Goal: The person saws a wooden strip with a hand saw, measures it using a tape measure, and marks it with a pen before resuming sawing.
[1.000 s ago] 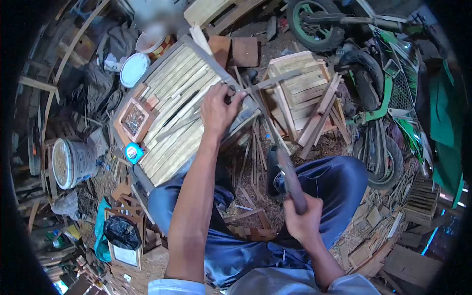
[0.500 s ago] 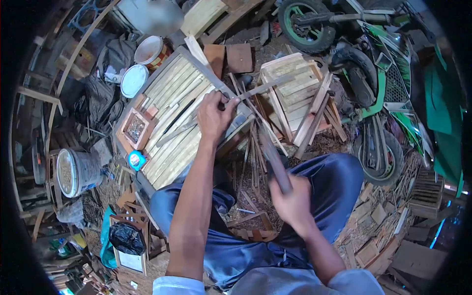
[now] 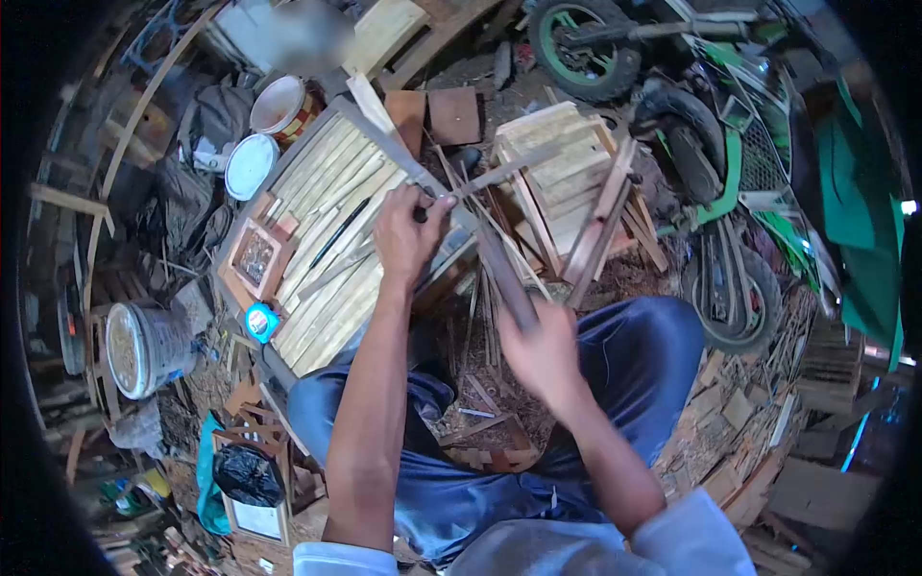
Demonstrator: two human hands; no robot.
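Up front, the left hand (image 3: 408, 235) is pinching a thin wooden slat (image 3: 499, 171) between thumb and fingertips, pressing it down at the near edge of the slatted wooden panel (image 3: 336, 240). That slat is running away from the fingers, up and to the right, over the small wooden crate (image 3: 567, 168). Nearer the body, the right hand (image 3: 543, 350) is closing in a fist around the handle of a long blade (image 3: 499, 269), blurred with motion; its tip is pointing up toward the left hand's fingers, just below and right of them. To the left of the left hand, a blue tape measure (image 3: 259, 322) is lying at the panel's edge, beside a small square wooden frame (image 3: 254, 257). Farther right of both hands, a green motorbike (image 3: 740, 173) is standing.
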